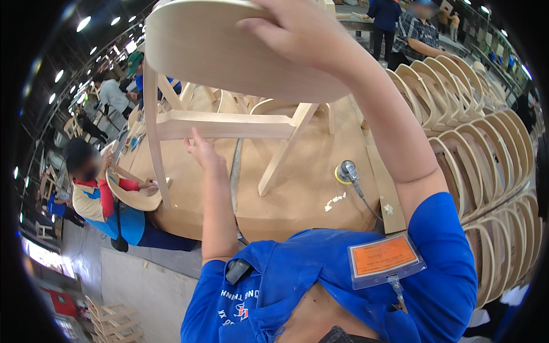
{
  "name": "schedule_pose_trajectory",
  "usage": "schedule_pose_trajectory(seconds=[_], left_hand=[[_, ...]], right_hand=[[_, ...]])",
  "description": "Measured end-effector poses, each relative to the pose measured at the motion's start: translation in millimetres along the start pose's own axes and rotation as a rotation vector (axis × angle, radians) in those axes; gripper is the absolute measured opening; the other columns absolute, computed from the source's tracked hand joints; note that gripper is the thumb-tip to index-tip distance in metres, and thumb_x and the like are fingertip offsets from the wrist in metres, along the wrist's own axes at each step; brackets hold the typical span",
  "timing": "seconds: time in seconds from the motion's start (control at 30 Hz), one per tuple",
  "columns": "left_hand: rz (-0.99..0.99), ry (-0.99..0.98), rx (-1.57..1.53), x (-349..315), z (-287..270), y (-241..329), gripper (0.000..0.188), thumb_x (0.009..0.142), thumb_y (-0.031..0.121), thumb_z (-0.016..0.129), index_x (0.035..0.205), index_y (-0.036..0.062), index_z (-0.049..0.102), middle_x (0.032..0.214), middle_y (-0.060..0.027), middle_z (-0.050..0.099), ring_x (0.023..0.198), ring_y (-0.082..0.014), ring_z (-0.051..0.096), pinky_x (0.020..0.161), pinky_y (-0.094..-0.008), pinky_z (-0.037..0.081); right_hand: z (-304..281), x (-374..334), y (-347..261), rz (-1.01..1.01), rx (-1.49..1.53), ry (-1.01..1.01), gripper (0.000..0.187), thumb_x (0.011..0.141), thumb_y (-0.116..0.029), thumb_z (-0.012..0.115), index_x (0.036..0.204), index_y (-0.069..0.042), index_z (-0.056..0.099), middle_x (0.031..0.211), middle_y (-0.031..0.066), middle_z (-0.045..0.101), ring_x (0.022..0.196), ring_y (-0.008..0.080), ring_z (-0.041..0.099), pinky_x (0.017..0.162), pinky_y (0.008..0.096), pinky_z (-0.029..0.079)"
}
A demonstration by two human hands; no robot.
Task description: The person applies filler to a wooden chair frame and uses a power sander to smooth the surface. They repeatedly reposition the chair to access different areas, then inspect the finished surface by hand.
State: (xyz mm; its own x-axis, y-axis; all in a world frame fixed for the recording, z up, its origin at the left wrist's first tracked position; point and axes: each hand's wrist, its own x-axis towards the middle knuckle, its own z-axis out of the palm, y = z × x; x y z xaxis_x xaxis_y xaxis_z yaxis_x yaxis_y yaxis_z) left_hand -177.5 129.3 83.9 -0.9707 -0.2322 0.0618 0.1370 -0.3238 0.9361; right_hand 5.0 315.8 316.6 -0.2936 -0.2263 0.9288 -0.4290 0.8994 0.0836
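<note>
My right hand [283, 31] rests on the chair panel [217, 54]; I cannot tell whether it grips. My left hand [206, 156], partly open, is at the rail's [229, 124] lower edge.

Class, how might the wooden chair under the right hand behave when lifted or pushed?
The wooden chair should stay stiff, since a rail braces its legs. It is probably light, being an open frame. With a broad panel above slim legs, pushing might tip it.
</note>
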Motion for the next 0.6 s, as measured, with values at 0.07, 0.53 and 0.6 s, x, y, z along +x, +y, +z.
schedule_pose_trajectory(seconds=[0.07,0.53,0.6], left_hand=[[0.052,-0.379,-0.227,-20.5,17.0,19.1,0.077,0.089,0.064,0.043,0.144,0.0122,0.025,0.139,-0.0109,0.039,0.126,-0.0256,0.041,0.104,-0.0426,0.033],[-0.042,-0.61,-0.477,51.7,31.6,115.6,0.071,0.087,0.067,0.036,0.136,0.0162,0.039,0.136,-0.0043,0.047,0.125,-0.0234,0.044,0.101,-0.0424,0.038],[-0.052,-0.579,-0.449,60.5,28.7,116.9,0.072,0.086,0.069,0.032,0.137,0.0176,0.04,0.136,-0.0025,0.047,0.126,-0.0232,0.042,0.101,-0.0426,0.038]], right_hand=[[6.7,8.1,-14.7,0.26,0.125,-0.235,0.027,0.084,-0.027,0.059,0.093,-0.002,0.064,0.083,0.0159,0.065,0.079,0.0334,0.064,0.07,0.0415,0.049],[-5.6,-120.3,87.7,0.329,-0.056,-0.319,0.028,0.077,-0.017,0.066,0.102,-0.003,0.061,0.091,0.0107,0.063,0.082,0.025,0.059,0.077,0.0341,0.047],[-7.7,-159.8,113.0,0.483,-0.022,-0.126,0.03,0.078,-0.017,0.066,0.105,-0.004,0.061,0.094,0.0098,0.065,0.086,0.0248,0.061,0.078,0.0335,0.049]])
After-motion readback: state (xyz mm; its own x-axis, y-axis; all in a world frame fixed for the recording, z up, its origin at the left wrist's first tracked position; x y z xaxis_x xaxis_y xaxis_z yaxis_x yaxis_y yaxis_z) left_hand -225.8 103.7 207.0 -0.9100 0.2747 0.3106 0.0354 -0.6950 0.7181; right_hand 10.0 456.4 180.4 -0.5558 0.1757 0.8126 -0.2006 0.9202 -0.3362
